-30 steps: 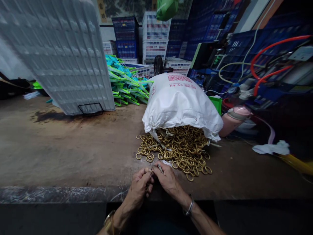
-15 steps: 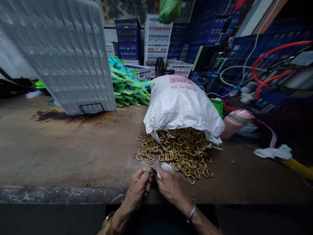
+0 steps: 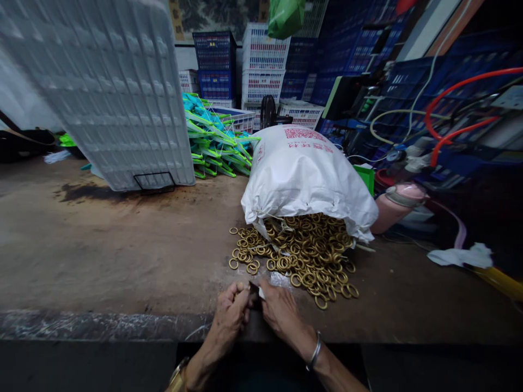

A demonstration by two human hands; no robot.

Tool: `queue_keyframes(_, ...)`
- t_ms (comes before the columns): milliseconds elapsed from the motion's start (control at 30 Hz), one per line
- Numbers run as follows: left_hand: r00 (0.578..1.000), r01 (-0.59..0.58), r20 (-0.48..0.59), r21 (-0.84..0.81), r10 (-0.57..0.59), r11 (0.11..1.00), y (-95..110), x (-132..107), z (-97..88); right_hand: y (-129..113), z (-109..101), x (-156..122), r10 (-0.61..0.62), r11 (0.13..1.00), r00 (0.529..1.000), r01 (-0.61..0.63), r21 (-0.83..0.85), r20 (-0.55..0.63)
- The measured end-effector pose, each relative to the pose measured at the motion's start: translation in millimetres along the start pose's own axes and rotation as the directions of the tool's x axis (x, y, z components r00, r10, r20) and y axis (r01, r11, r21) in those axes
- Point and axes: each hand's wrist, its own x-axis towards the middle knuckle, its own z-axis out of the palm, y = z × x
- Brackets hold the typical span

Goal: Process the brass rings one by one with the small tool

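Observation:
My left hand [image 3: 231, 316] and my right hand [image 3: 281, 310] meet at the near edge of the table, fingers pinched together. Between them sits a small dark piece with a pale end [image 3: 256, 293]; I cannot make out what it is. In earlier frames a brass ring showed in the left fingers. Just beyond the hands lies a heap of brass rings [image 3: 302, 256], spilling from the open mouth of a white woven sack [image 3: 304, 174] lying on its side.
A big white plastic tray [image 3: 102, 92] leans on the brown table [image 3: 102, 256] at the left. Green and blue folded items [image 3: 212, 144] are stacked behind. Blue and white crates [image 3: 261, 60], hoses [image 3: 457, 103] and a pink bottle [image 3: 398, 204] crowd the back and right.
The hands have drawn slightly nearer to me and lower in view. The small piece between them has turned, its pale end now less visible.

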Motion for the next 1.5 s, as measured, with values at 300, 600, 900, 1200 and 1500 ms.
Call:
queue_keyframes(300,0.980,0.191,0.127,-0.366,-0.155,0.911,-5.6,-9.7,-4.8,-0.3,3.5,24.6,0.074,0.995,0.967,-0.056,0.076,-0.245)
queue_keyframes(600,0.981,0.196,0.102,-0.488,-0.167,0.850,-3.2,-1.6,-19.9,-8.5,4.5,38.7,0.094,0.994,0.961,-0.106,-0.033,-0.260)
queue_keyframes(900,0.969,0.240,0.184,-0.537,-0.166,0.809,-3.3,5.6,-28.0,5.3,9.6,35.2,0.013,0.992,0.963,0.021,0.123,-0.269)
queue_keyframes(1200,0.964,0.261,0.170,-0.457,-0.205,0.850,1.4,9.2,-20.9,3.3,2.1,18.7,0.009,0.919,0.954,0.110,0.378,-0.300)
queue_keyframes(1500,0.977,0.213,0.084,-0.380,-0.196,0.900,-3.8,10.1,-13.5,-2.3,-1.5,-3.3,-0.018,0.900,0.943,0.160,0.405,-0.333)
